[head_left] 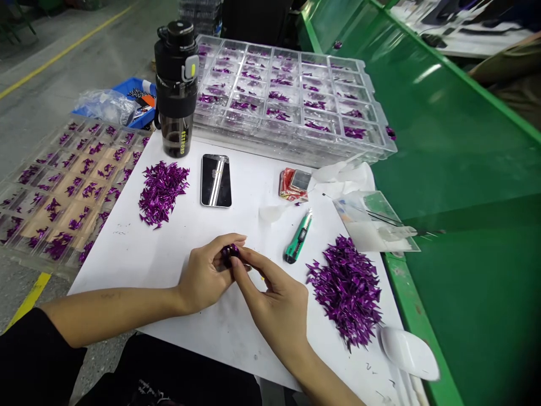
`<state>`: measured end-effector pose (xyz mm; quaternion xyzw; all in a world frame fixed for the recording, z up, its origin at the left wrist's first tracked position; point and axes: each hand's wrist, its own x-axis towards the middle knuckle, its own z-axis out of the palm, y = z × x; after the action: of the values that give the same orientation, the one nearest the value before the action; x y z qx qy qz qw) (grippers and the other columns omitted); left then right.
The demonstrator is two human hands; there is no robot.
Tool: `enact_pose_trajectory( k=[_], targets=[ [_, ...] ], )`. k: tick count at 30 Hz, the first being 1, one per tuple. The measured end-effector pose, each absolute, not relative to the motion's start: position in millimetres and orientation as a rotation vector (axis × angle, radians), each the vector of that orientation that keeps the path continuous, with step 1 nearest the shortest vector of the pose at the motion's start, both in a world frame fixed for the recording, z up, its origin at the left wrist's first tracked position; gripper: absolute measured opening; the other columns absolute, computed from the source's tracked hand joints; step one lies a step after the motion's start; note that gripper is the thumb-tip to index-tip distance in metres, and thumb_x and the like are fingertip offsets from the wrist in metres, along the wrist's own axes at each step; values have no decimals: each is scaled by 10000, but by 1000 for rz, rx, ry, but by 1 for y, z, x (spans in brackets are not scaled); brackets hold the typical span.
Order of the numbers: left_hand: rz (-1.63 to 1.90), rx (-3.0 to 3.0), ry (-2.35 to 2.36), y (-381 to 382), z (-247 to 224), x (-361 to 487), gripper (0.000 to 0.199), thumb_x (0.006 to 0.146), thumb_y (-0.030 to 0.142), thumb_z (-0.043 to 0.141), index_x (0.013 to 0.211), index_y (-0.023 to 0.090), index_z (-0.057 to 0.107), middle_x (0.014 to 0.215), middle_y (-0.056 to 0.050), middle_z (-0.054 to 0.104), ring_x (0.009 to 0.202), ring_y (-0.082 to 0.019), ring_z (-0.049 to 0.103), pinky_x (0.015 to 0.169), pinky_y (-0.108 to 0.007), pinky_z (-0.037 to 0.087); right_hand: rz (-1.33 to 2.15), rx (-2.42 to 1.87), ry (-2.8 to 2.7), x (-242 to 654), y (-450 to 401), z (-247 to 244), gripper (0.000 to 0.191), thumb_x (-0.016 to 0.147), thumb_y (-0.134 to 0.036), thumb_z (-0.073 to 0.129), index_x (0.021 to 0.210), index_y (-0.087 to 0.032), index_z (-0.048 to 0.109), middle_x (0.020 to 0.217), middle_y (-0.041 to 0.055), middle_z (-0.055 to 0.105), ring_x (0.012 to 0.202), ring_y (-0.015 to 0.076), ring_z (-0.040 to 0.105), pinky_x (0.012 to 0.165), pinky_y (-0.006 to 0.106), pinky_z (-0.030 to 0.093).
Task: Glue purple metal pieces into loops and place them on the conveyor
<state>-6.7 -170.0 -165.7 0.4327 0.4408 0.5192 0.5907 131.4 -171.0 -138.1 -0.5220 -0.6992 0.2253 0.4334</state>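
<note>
Between my two hands, over the front half of the white tabletop (177, 248), is a small shiny purple round part (230, 254). My left hand (207, 273) curls its fingers around it. From the other side, the thumb and forefinger of my right hand (270, 287) pinch it; whether they also hold a smaller piece is hidden. A large pile of purple pointed pieces (349, 290) lies to the right of my right hand. Farther left is a smaller pile of the same pieces (163, 192). A green utility knife (298, 237) rests beyond my right hand.
Behind stand stacked clear compartment trays (296, 132) with purple pieces and a dark water bottle (176, 90). A phone (216, 180), a red box (293, 186), a plastic bag (376, 220) and a white mouse-shaped object (409, 352) lie about. A green panel (465, 186) borders the right.
</note>
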Motion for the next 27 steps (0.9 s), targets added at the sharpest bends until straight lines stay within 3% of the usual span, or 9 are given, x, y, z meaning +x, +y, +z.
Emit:
enact_pose_trajectory(
  k=[6, 11, 13, 15, 18, 21, 24, 27],
  targets=[
    [1190, 1120, 1082, -169, -165, -8, 436, 882, 156, 707, 1306, 255, 731, 1259, -70, 790, 1140, -265, 775, 1026, -420, 670, 459, -1284, -1824, 132, -172, -136, 168, 978, -225, 705, 1116, -241, 800, 1102, 43, 820, 952, 235, 813, 843, 330, 700],
    [1076, 1094, 1032, -162, -158, -15, 617, 877, 142, 693, 1483, 237, 629, 1313, -94, 773, 1218, -263, 746, 1107, -401, 605, 457, -1183, -1848, 136, -166, -139, 143, 960, -178, 718, 1048, -258, 798, 1169, 53, 802, 1041, 224, 790, 948, 358, 674],
    [991, 1105, 990, -159, -155, -19, 748, 880, 144, 694, 1593, 251, 497, 1230, -84, 790, 1122, -246, 776, 1069, -419, 619, 624, -1232, -1806, 140, -161, -140, 119, 964, -256, 731, 1076, -263, 767, 1214, 58, 786, 1141, 236, 761, 991, 382, 654],
    [934, 1145, 954, -156, -155, -22, 926, 879, 142, 701, 1694, 268, 279, 1189, -84, 787, 1064, -236, 785, 1045, -437, 618, 813, -1260, -1789, 146, -157, -141, 279, 980, -327, 712, 1254, -272, 707, 1287, 72, 763, 1203, 246, 737, 1025, 420, 637],
    [919, 1217, 911, -156, -160, -25, 1066, 875, 127, 700, 1725, 257, 70, 1212, -110, 773, 1130, -253, 764, 1065, -452, 590, 954, -1224, -1871, 152, -154, -140, 396, 994, -350, 684, 1388, -306, 664, 1288, 52, 768, 1131, 243, 765, 1151, 524, 550],
    [938, 1289, 886, -158, -169, -25, 1036, 875, 160, 724, 1719, 267, 132, 1211, -99, 770, 1160, -258, 749, 1070, -461, 580, 963, -1263, -1884, 155, -152, -139, 310, 981, -369, 698, 1281, -312, 752, 1240, 30, 787, 1066, 245, 782, 1206, 553, 491],
    [964, 1242, 870, -158, -174, -24, 1007, 872, 199, 772, 1702, 272, 205, 1214, -100, 765, 1170, -256, 743, 1070, -470, 574, 999, -1320, -1874, 158, -148, -136, 332, 960, -419, 719, 1259, -285, 774, 1198, 44, 799, 1103, 264, 773, 1075, 470, 606],
    [989, 1144, 847, -159, -173, -22, 869, 892, 221, 777, 1643, 250, 342, 1264, -130, 754, 1231, -265, 720, 1091, -478, 556, 960, -1302, -1938, 163, -144, -134, 346, 950, -433, 741, 1257, -279, 781, 1150, 40, 812, 1095, 267, 780, 1003, 417, 644]
  ],
)
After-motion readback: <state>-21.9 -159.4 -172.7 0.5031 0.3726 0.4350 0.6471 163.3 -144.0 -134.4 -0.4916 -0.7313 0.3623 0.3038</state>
